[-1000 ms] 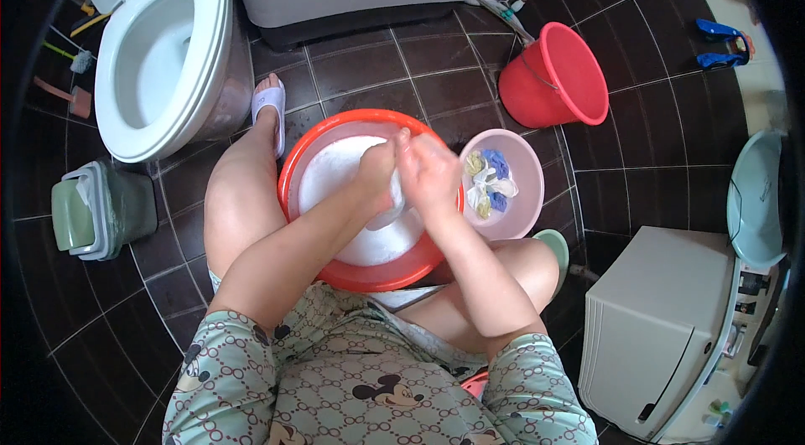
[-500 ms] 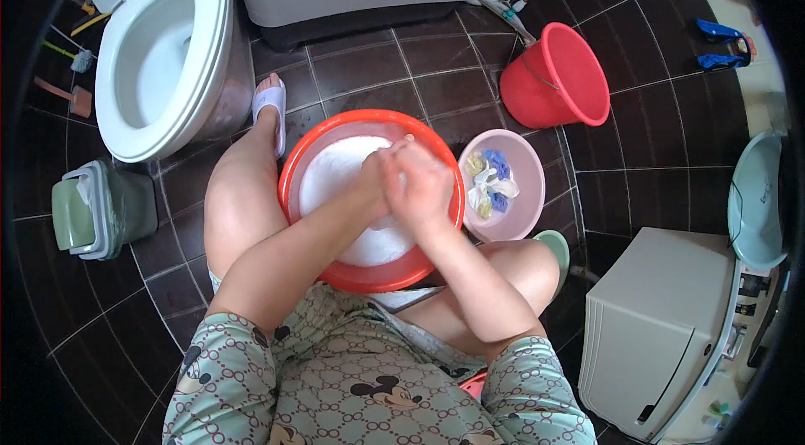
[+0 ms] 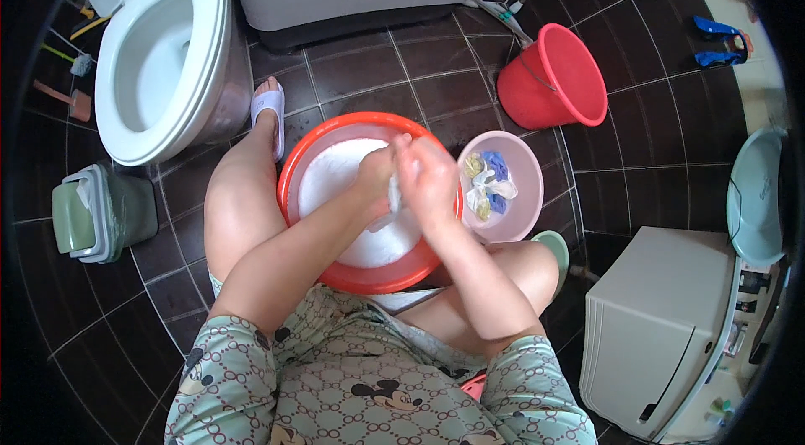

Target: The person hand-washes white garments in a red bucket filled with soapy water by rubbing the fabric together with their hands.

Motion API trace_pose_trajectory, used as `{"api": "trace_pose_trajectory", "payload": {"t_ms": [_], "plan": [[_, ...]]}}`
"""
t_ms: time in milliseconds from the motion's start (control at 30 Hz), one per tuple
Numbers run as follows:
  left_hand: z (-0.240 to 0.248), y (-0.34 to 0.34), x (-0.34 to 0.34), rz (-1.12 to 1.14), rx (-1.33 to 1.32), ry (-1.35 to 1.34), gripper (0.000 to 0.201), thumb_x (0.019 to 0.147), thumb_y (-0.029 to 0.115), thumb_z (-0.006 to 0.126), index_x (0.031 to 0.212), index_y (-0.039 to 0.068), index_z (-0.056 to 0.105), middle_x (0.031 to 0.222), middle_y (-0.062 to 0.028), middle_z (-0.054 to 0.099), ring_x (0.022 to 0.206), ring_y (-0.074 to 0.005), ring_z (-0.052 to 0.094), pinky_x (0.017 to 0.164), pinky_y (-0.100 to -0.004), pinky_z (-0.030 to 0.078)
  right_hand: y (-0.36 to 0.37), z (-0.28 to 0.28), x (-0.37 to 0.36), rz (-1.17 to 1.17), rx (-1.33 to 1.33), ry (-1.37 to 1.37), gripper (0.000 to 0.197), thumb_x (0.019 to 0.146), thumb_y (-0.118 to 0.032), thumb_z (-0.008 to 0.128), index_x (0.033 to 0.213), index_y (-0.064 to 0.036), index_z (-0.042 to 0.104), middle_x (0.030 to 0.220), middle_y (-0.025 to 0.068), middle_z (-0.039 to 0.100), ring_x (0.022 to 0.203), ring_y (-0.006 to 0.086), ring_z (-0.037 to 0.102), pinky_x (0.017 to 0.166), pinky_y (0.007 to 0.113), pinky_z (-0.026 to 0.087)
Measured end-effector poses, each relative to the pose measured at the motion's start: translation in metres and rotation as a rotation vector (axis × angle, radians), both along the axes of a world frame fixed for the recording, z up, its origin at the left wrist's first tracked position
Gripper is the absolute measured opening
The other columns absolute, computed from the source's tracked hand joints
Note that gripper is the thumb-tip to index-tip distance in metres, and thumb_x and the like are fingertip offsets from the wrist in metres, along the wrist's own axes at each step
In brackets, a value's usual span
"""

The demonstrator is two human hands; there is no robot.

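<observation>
Cloth (image 3: pixel 394 194) shows as a pale sliver mid-frame, mostly hidden; I see the left hand (image 3: pixel 377 175) and blurred right hand (image 3: pixel 426 181) clamped on it over the basin (image 3: pixel 377 281).

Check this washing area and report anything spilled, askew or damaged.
Nothing stands out: the white suds sit within the orange-rimmed basin, and cloths lie inside the pink basin. The red bucket seems to lean, probably from the fisheye lens.

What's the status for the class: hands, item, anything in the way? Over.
Left hand and right hand together over red basin, grip unclear. Whitish, cloth-like item between them, suds below. Pink basin of bunched cloths close on right.
</observation>
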State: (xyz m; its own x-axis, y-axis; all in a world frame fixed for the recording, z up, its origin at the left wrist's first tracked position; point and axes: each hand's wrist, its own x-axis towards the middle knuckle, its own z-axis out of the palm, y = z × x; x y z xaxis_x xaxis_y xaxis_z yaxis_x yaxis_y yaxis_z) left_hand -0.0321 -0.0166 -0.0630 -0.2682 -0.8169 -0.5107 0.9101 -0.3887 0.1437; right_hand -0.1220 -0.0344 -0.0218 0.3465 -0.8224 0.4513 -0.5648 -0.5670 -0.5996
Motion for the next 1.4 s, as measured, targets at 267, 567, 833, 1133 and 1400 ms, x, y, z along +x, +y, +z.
{"api": "trace_pose_trajectory", "payload": {"t_ms": [267, 567, 833, 1133, 1400], "plan": [[0.022, 0.004, -0.008, 0.005, 0.04, -0.108, 0.025, 0.094, 0.029, 0.046, 0.091, 0.008, 0.058, 0.085, -0.006, 0.061, 0.078, -0.0194, 0.061, 0.072, -0.0353, 0.051, -0.01, -0.001, -0.007, -0.074, 0.0, 0.056, 0.024, 0.084, -0.021, 0.06, 0.064, -0.007, 0.057, 0.065, 0.0129, 0.056, 0.057, 0.0348, 0.057, 0.049, 0.043, 0.044], [0.014, 0.005, -0.004, -0.1, 0.05, -0.037, 0.028, 0.092, 0.029, 0.05, 0.106, 0.006, 0.058, 0.091, -0.0064, 0.065, 0.079, -0.0199, 0.063, 0.076, -0.0404, 0.051, -0.041, -0.019, -0.02, -0.247, 0.432, -0.014, 0.037, 0.086, -0.027, 0.059, 0.061, -0.0007, 0.052, 0.061, 0.016, 0.056, 0.053, 0.031, 0.055, 0.051, 0.038, 0.04], [-0.072, -0.012, 0.032, 0.225, 0.127, -0.842, 0.031, 0.089, 0.034, 0.055, 0.096, 0.005, 0.057, 0.086, -0.0083, 0.064, 0.083, -0.0238, 0.061, 0.077, -0.0369, 0.047, -0.057, -0.072, -0.02, -0.23, 0.903, -0.323, 0.049, 0.091, -0.043, 0.052, 0.07, 0.0005, 0.06, 0.065, 0.0025, 0.059, 0.064, 0.0106, 0.051, 0.061, 0.028, 0.042], [-0.198, 0.012, 0.005, 0.124, 0.296, -1.536, 0.028, 0.071, 0.009, 0.063, 0.097, 0.006, 0.051, 0.099, -0.013, 0.058, 0.094, -0.0293, 0.057, 0.082, -0.0365, 0.045, -0.019, -0.214, -0.012, -0.089, 0.751, 0.071, 0.025, 0.085, -0.023, 0.054, 0.097, -0.0019, 0.058, 0.093, 0.0251, 0.06, 0.092, 0.0389, 0.057, 0.082, 0.043, 0.045], [-0.252, 0.025, 0.012, -0.238, 0.522, -1.638, 0.03, 0.071, 0.005, 0.059, 0.1, -0.002, 0.055, 0.103, -0.0223, 0.059, 0.1, -0.0383, 0.056, 0.088, -0.0417, 0.045, -0.008, -0.236, -0.006, -0.118, 0.937, 0.346, 0.033, 0.082, -0.024, 0.058, 0.102, 0.0028, 0.056, 0.099, 0.0283, 0.059, 0.096, 0.0413, 0.057, 0.087, 0.045, 0.044]]}}
